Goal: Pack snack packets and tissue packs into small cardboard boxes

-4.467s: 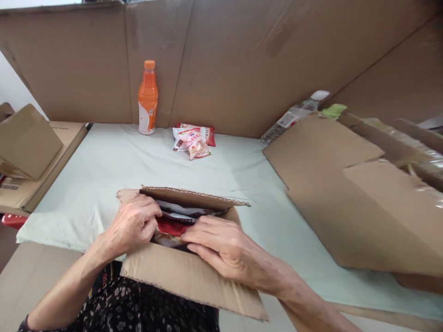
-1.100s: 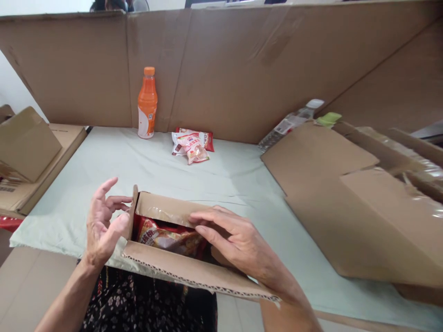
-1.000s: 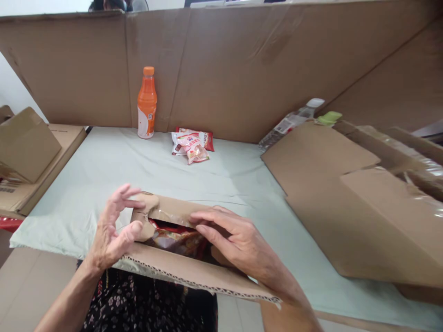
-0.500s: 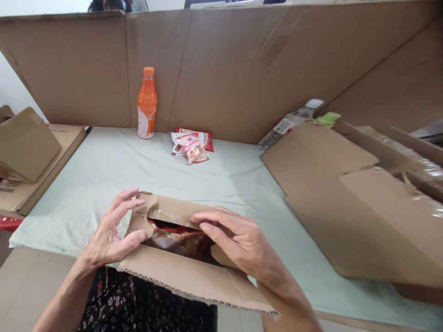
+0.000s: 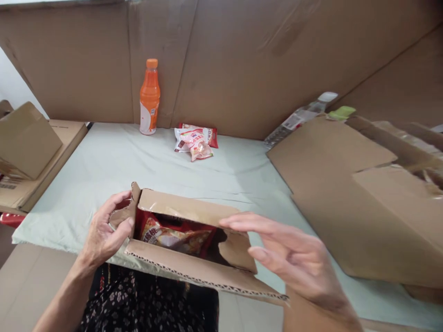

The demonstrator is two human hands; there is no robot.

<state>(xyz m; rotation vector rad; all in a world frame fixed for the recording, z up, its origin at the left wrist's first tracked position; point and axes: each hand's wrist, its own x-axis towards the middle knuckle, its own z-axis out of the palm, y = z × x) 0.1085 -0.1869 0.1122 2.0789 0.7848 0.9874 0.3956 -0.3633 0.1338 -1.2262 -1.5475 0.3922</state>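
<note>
At the front of the table is a small cardboard box [image 5: 204,267] with its top flaps lifted. Inside it lies a red snack bag [image 5: 178,237] with printed characters, partly hidden by the walls and flaps. My left hand [image 5: 102,235] grips the box's torn left flap [image 5: 123,216], thumb on one side and fingers behind. Beside the right end, my right hand [image 5: 297,258] is open, thumb apart from the fingers. Its fingertips lie by the corner of the back flap [image 5: 187,205]; whether they touch it I cannot tell.
An orange drink bottle [image 5: 150,97] stands against the cardboard wall [image 5: 242,64], with several small snack packets [image 5: 195,142] to its right. A large cardboard box [image 5: 332,193] fills the right side, a clear bottle [image 5: 301,117] leaning behind it. Other cardboard boxes [image 5: 31,143] sit at left.
The left flap has swung outward and upright in my left hand, and the opening shows more of the snack bag. My right hand has moved right and its fingers have spread.
</note>
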